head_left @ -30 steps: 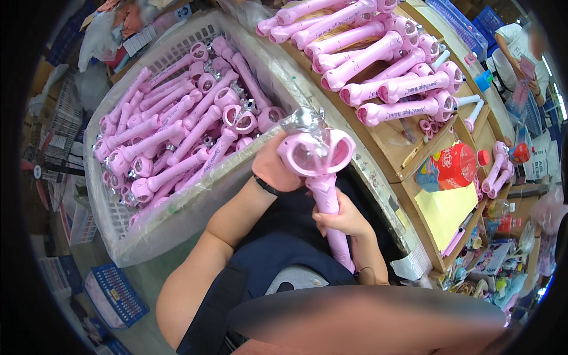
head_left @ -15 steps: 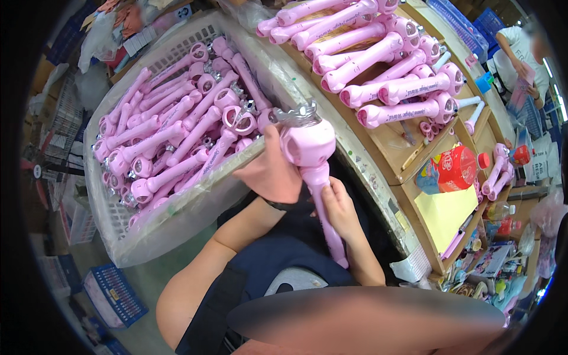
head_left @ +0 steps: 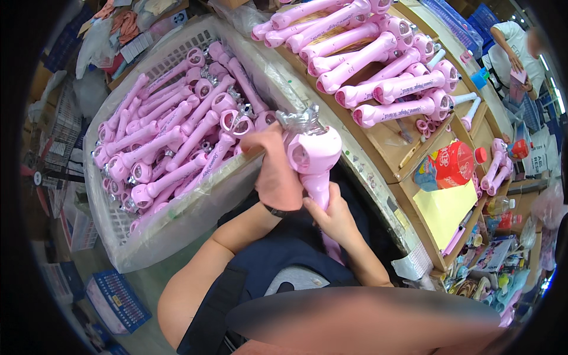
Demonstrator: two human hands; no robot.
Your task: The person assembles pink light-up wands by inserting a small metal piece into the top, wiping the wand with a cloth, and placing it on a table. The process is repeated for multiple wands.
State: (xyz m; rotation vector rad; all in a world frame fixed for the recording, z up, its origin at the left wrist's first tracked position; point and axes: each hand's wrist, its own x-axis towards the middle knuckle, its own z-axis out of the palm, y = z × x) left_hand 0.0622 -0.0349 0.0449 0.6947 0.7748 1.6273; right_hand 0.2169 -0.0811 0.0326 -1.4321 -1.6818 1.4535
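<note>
A pink toy wand [head_left: 315, 151] with a round, windowed head and a shiny silver crown stands tilted in front of my lap. My right hand [head_left: 337, 214] is closed round its handle, just below the head. Beside the head, at its left, is my left hand [head_left: 279, 177], bent at the wrist and smeared by motion. Its fingers are partly hidden near the crown, so I cannot tell whether they grip the wand. The handle's lower end runs down toward my lap behind the right hand.
At the left, a white plastic basket [head_left: 127, 251] holds many similar wands. More wands [head_left: 396, 112] lie in rows on the wooden bench to the right. A red-labelled bottle [head_left: 452, 165] and yellow paper [head_left: 441, 213] are near its divided trays. Another person [head_left: 518, 56] stands far right.
The wand's head has shifted slightly right and turned a little. My left hand has swung right, closer to it. My right hand has moved up the handle toward the head.
</note>
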